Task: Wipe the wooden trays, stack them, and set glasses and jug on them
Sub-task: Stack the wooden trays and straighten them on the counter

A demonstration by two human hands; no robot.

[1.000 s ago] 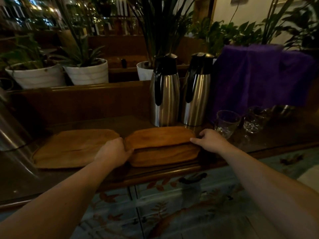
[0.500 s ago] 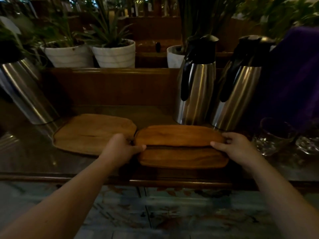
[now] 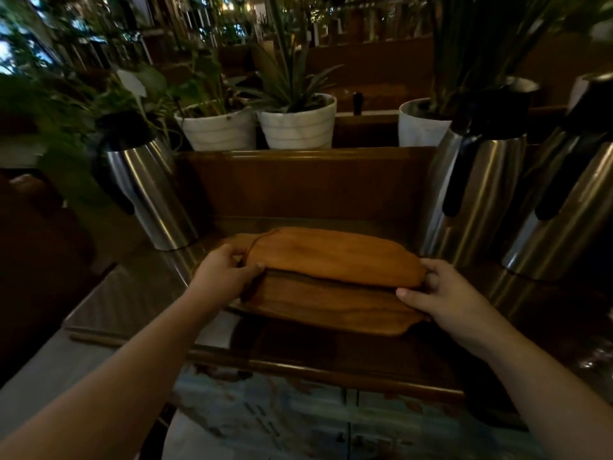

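Observation:
Two stacked wooden trays are held between my hands over the dark counter. The upper tray point(image 3: 331, 255) is lighter, and the lower tray point(image 3: 331, 308) juts out toward me. My left hand point(image 3: 225, 277) grips the stack's left end and my right hand point(image 3: 441, 293) grips its right end. The rim of a third wooden tray point(image 3: 232, 241) shows just behind my left hand, mostly hidden under the stack. Steel jugs with black handles stand at the left point(image 3: 149, 197) and at the right point(image 3: 474, 200). No glasses are in view.
Another steel jug point(image 3: 564, 214) stands at the far right. White plant pots point(image 3: 295, 127) sit on the wooden ledge point(image 3: 298, 154) behind the counter. The counter's front edge point(image 3: 315, 370) runs below the trays, above a painted cabinet.
Both hands have carried the two stacked trays to the left, over the tray that lay alone on the counter. The view has turned left, and the glasses have left the frame.

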